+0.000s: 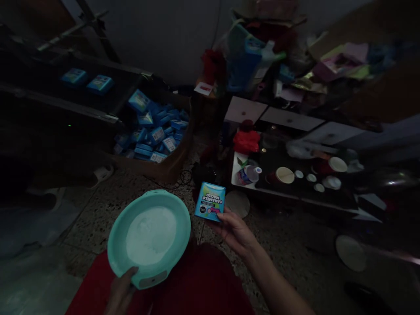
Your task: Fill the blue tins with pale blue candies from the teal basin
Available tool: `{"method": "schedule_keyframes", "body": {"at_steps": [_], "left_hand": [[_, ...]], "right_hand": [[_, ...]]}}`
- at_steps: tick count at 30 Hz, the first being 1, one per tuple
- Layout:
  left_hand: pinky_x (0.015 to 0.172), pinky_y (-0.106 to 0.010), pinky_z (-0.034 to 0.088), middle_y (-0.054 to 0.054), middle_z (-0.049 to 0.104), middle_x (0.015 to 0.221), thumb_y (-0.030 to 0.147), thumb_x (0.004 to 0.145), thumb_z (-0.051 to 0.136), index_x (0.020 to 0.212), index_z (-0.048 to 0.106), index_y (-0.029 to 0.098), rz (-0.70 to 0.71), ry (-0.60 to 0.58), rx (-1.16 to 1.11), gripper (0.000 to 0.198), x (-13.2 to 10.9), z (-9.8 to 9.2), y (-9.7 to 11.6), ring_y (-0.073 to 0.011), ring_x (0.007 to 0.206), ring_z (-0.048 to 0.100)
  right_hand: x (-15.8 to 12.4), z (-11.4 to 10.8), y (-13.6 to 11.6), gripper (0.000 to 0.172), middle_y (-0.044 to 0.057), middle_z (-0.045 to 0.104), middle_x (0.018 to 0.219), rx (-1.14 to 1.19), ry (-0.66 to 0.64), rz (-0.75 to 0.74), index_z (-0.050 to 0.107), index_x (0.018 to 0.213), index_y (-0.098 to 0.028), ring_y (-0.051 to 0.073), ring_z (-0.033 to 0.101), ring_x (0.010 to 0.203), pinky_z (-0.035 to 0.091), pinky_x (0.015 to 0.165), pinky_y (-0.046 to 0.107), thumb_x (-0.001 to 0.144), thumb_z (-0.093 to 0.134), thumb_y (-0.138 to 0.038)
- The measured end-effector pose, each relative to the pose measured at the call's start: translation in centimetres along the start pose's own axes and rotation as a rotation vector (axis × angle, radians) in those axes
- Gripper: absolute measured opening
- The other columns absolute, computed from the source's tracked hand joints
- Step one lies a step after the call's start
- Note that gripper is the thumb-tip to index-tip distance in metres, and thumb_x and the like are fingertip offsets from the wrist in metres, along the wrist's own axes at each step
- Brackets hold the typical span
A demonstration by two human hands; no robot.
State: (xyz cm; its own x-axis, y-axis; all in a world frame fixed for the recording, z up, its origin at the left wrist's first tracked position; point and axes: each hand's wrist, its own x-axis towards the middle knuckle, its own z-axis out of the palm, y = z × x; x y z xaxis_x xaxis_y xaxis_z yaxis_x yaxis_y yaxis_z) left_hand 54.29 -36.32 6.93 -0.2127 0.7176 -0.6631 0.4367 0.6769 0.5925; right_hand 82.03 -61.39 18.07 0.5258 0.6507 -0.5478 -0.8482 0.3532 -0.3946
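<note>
In the head view, my right hand [234,232] grips the lower right corner of a small blue candy box [210,201], thumb on its front. The printing reads "Caramelo Macizo" and appears upside down. My left hand [122,291] holds a round turquoise plastic basin [114,227] by its near rim, the thumb over the edge. A whitish patch covers the basin's bottom; whether it is powder or a worn surface I cannot tell. The basin is just above my red-clothed lap [203,280], and the box is to its right, apart from it.
A cardboard box [173,170] full of similar blue boxes stands beyond the basin. Two more blue boxes [100,84] lie on a dark conveyor [121,94] at left. To the right, a low table [308,197] carries cups, a bottle [250,174] and a red bag [246,141].
</note>
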Motion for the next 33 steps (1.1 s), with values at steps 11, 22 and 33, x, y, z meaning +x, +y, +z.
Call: {"method": "schedule_keyframes", "body": {"at_steps": [11, 22, 33], "left_hand": [[0.045, -0.028, 0.048, -0.002, 0.057, 0.064, 0.003, 0.057, 0.064, 0.089, 0.055, 0.011, -0.001, -0.043, -0.009, 0.034, -4.3, -0.4, -1.8, -0.0175, 0.050, 0.054], [0.052, -0.029, 0.051, -0.001, 0.056, 0.064, 0.002, 0.058, 0.064, 0.096, 0.058, 0.009, 0.037, -0.036, 0.024, 0.039, -4.9, -0.1, -2.6, -0.0156, 0.050, 0.053], [0.052, -0.029, 0.051, -0.001, 0.056, 0.062, 0.001, 0.056, 0.063, 0.090, 0.058, 0.010, 0.066, -0.042, 0.052, 0.036, -5.1, 0.2, -2.5, -0.0164, 0.051, 0.053]], "right_hand": [[-9.0, -2.7, 0.4, 0.058, 0.007, 0.072, 0.107, -0.025, -0.088, -0.076, 0.063, 0.109, -0.020, 0.023, 0.066, 0.102, 0.048, 0.098, 0.041, 0.058, 0.088, -0.032], [-10.9, -4.2, 1.2, 0.067, 0.008, 0.072, 0.104, -0.024, -0.080, -0.100, 0.063, 0.110, -0.020, 0.024, 0.068, 0.098, 0.050, 0.095, 0.040, 0.051, 0.091, -0.037], [-12.5, -4.3, 1.5, 0.068, 0.008, 0.073, 0.104, -0.004, -0.073, -0.107, 0.064, 0.109, -0.019, 0.023, 0.067, 0.098, 0.049, 0.096, 0.038, 0.050, 0.090, -0.041]]}}
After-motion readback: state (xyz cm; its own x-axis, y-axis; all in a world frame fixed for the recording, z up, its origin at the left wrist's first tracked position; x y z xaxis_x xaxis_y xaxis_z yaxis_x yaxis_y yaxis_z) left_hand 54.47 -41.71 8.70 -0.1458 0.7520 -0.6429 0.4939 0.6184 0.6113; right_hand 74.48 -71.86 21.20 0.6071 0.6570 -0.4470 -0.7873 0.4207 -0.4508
